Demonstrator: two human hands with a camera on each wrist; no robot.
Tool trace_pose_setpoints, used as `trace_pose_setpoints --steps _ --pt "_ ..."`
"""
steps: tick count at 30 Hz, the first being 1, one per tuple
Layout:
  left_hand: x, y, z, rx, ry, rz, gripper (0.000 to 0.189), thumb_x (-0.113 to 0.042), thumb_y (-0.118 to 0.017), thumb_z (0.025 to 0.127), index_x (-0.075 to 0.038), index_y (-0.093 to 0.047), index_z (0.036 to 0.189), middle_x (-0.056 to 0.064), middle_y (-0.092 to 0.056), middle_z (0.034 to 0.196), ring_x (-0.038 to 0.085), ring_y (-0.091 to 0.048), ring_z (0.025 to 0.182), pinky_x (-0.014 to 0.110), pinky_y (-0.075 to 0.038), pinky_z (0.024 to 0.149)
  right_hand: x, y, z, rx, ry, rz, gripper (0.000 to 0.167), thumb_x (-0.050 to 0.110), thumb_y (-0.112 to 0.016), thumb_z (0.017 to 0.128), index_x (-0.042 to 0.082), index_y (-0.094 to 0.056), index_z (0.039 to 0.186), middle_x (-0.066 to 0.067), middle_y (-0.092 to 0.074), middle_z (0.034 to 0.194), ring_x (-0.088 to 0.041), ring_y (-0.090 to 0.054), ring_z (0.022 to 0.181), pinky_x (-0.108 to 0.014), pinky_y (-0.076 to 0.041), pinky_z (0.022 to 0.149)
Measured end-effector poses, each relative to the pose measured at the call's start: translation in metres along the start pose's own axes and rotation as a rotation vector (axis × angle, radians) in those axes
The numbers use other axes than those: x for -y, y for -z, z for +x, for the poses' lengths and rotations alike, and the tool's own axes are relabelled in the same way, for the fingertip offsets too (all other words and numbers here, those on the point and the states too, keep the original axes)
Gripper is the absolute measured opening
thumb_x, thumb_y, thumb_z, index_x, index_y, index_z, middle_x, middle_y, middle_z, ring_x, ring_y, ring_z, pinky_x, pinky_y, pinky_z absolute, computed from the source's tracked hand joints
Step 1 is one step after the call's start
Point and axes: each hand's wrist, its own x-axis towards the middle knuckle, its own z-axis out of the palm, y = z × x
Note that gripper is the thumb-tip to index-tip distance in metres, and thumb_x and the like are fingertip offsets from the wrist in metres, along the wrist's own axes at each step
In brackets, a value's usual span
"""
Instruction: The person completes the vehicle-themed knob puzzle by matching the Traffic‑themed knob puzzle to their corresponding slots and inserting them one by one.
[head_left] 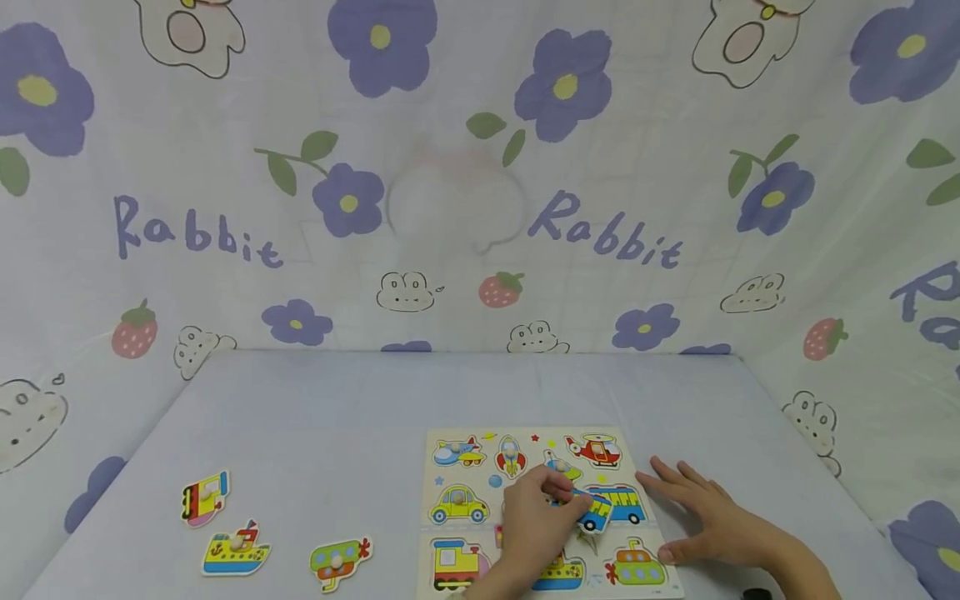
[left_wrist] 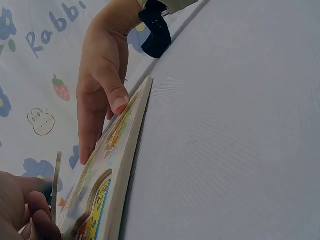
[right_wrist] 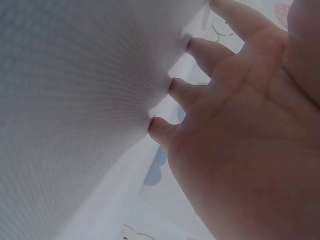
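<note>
My left hand [head_left: 536, 525] pinches a blue-and-yellow bus puzzle piece [head_left: 596, 512] over the wooden puzzle board [head_left: 468, 479]. The piece is tilted and partly overlaps the printed bus picture [head_left: 632, 502]. In the left wrist view, the left hand [left_wrist: 20, 210] holds the piece [left_wrist: 56, 185], seen edge-on. My right hand [head_left: 708, 521] lies at the board's right side, fingers spread, thumb at the edge near the printed submarine [head_left: 636, 568]. In the right wrist view, fingertips of the right hand [right_wrist: 230, 125] touch the tablecloth. The left hand hides the board's middle.
Loose on the table's left lie a train piece [head_left: 205, 498], a ship piece [head_left: 236, 552] and a submarine piece [head_left: 337, 563]. Knobbed plane [head_left: 457, 452], rocket [head_left: 512, 457], car [head_left: 459, 505] and helicopter [head_left: 595, 452] pieces sit in the board. A patterned curtain [head_left: 450, 208] stands behind.
</note>
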Motion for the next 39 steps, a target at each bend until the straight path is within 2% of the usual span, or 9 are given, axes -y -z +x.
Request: trace_pose_setpoints --steps 4,9,12,16,18,21,29,34,39 --pt "-0.001 -0.001 0.0 0.022 0.027 -0.008 0.021 -0.018 -0.085 0.078 -0.015 -0.065 0.084 -0.012 -0.06 0.071 0.003 -0.056 0.058 0.023 -0.047 0.062 0.0 0.0 0.0 0.001 -0.002 0.008 0.093 0.048 -0.084 0.07 0.02 -0.045 0.149 -0.018 -0.019 0.16 -0.054 0.003 0.14 -0.075 0.004 0.1" --pt "-0.002 0.001 0.0 0.087 0.059 -0.101 0.02 -0.005 -0.083 0.078 -0.006 -0.066 0.088 -0.006 -0.062 0.072 0.008 -0.056 0.042 0.024 -0.049 0.044 -0.001 0.0 -0.001 0.007 -0.014 0.005 0.093 0.048 -0.085 0.069 0.021 -0.044 0.149 -0.018 -0.019 0.16 -0.054 0.003 0.14 -0.075 0.004 0.1" --pt "-0.003 0.004 0.0 0.121 0.051 -0.079 0.018 -0.004 -0.083 0.076 -0.006 -0.068 0.087 -0.007 -0.064 0.069 0.008 -0.058 0.044 0.024 -0.051 0.05 -0.001 -0.001 -0.001 0.007 -0.02 -0.001 0.094 0.05 -0.084 0.069 0.021 -0.045 0.149 -0.017 -0.019 0.16 -0.054 0.003 0.14 -0.074 0.004 0.1" --pt "-0.005 0.005 0.0 0.16 0.013 0.048 0.019 -0.01 -0.086 0.073 -0.012 -0.07 0.082 -0.013 -0.063 0.065 0.002 -0.06 0.053 0.024 -0.051 0.064 -0.001 0.0 -0.001 0.006 -0.014 -0.005 0.095 0.051 -0.084 0.069 0.02 -0.044 0.149 -0.018 -0.02 0.16 -0.055 0.002 0.14 -0.075 0.004 0.1" --pt "-0.006 0.003 0.0 0.159 -0.008 0.116 0.02 -0.015 -0.088 0.071 -0.015 -0.07 0.08 -0.017 -0.062 0.064 -0.001 -0.059 0.058 0.024 -0.05 0.068 -0.001 0.0 -0.001 0.004 -0.008 -0.003 0.095 0.05 -0.084 0.069 0.019 -0.045 0.149 -0.018 -0.02 0.159 -0.055 0.002 0.14 -0.075 0.003 0.1" --pt "-0.007 -0.002 0.0 0.131 -0.019 0.161 0.021 -0.018 -0.089 0.071 -0.018 -0.069 0.077 -0.019 -0.06 0.063 -0.003 -0.057 0.059 0.024 -0.049 0.065 -0.001 0.0 -0.001 -0.001 0.0 -0.002 0.094 0.051 -0.083 0.07 0.019 -0.045 0.149 -0.019 -0.02 0.159 -0.055 0.002 0.14 -0.075 0.004 0.1" --pt "-0.008 -0.018 0.004 0.036 0.003 0.145 0.018 -0.02 -0.087 0.073 -0.02 -0.07 0.077 -0.019 -0.057 0.063 -0.002 -0.055 0.06 0.025 -0.044 0.063 0.0 0.001 -0.002 -0.017 0.047 0.008 0.091 0.051 -0.082 0.071 0.02 -0.046 0.148 -0.019 -0.021 0.159 -0.055 0.001 0.14 -0.075 0.003 0.1" --pt "-0.009 -0.025 0.004 0.048 0.025 0.156 0.014 -0.021 -0.086 0.074 -0.021 -0.073 0.079 -0.02 -0.057 0.065 -0.002 -0.054 0.062 0.027 -0.044 0.066 -0.001 0.001 -0.001 -0.024 0.054 0.017 0.09 0.049 -0.083 0.071 0.02 -0.047 0.148 -0.019 -0.021 0.159 -0.055 0.002 0.14 -0.074 0.003 0.1" --pt "-0.01 -0.028 0.005 0.067 0.039 0.118 0.02 -0.02 -0.088 0.073 -0.016 -0.073 0.086 -0.02 -0.06 0.062 -0.003 -0.057 0.06 0.026 -0.047 0.071 0.0 0.001 -0.001 -0.021 0.045 0.013 0.091 0.049 -0.083 0.071 0.02 -0.046 0.148 -0.019 -0.02 0.159 -0.055 0.002 0.14 -0.075 0.004 0.1"
